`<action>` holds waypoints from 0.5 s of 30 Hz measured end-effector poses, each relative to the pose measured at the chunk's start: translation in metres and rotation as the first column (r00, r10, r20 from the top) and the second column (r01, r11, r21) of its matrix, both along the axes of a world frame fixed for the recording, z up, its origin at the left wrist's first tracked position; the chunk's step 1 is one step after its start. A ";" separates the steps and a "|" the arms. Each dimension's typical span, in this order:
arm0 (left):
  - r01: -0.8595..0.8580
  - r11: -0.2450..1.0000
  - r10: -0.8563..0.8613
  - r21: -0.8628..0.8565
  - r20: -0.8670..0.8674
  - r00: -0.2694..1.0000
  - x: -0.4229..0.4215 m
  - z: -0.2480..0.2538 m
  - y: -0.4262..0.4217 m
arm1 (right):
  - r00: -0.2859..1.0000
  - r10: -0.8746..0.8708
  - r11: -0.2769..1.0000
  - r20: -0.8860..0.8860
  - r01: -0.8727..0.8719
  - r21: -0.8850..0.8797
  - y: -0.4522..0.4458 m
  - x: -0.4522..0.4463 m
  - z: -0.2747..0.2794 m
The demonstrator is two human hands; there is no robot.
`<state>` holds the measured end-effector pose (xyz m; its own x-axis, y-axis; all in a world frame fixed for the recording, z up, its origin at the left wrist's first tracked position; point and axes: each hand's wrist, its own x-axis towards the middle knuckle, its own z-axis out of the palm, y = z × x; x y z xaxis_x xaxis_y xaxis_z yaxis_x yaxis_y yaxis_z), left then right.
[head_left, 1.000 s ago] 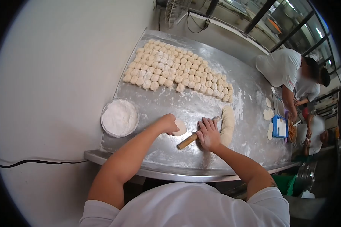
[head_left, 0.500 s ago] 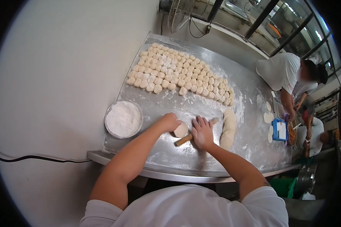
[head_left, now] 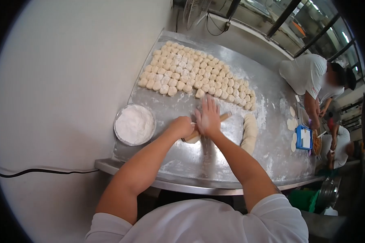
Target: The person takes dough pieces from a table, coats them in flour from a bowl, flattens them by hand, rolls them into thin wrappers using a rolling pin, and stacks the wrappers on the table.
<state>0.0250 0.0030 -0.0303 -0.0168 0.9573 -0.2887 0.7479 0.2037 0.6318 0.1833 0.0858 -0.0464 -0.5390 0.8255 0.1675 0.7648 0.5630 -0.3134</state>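
On the steel table, a thin wooden rolling pin (head_left: pixel 225 116) lies across a small round of dough (head_left: pixel 194 139). My right hand (head_left: pixel 209 120) presses on the pin with a flat palm, its fingers stretched out toward the far side. My left hand (head_left: pixel 182 127) is closed at the dough round's left edge and appears to pinch it; the fingertips are partly hidden. A thick dough log (head_left: pixel 250 133) rests to the right of the pin. Left of my left hand stands a round bowl of white flour (head_left: pixel 134 124).
Many floured dough balls (head_left: pixel 194 73) lie in rows across the table's far part. At the right, co-workers (head_left: pixel 308 77) stand near a blue tray (head_left: pixel 303 137), flattened dough rounds (head_left: pixel 292 124) and a container of orange-brown filling (head_left: pixel 316 142). A wall (head_left: pixel 69 81) borders the left side.
My right hand has slid forward and the rolling pin has moved away from me, now crossing the dough round. My left hand stays at the dough's edge. The camera view has shifted slightly.
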 end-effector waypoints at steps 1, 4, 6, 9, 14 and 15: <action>0.003 0.999 -0.005 0.042 0.040 0.999 -0.001 -0.005 0.003 | 1.000 0.015 0.999 0.003 -0.015 -0.038 -0.015 0.024 0.000; -0.059 0.982 0.105 -0.181 0.261 0.960 -0.004 -0.019 0.013 | 0.973 0.124 0.990 0.196 -0.108 -0.093 -0.070 0.107 0.006; -0.005 0.941 0.118 -0.339 0.312 0.943 -0.011 -0.013 0.009 | 0.965 0.161 0.982 0.205 -0.137 -0.127 -0.080 0.125 0.014; 0.029 0.939 0.065 -0.343 0.259 0.964 -0.010 -0.016 0.006 | 0.956 0.175 0.978 0.235 -0.141 -0.155 -0.055 0.095 0.015; -0.006 0.993 -0.003 -0.121 -0.077 0.997 0.004 0.011 0.003 | 0.989 -0.011 1.000 0.144 0.008 0.023 0.007 -0.028 0.016; -0.039 0.995 0.031 -0.090 -0.092 0.995 0.003 0.016 0.003 | 0.995 -0.035 0.999 0.098 0.032 0.030 0.016 -0.040 0.012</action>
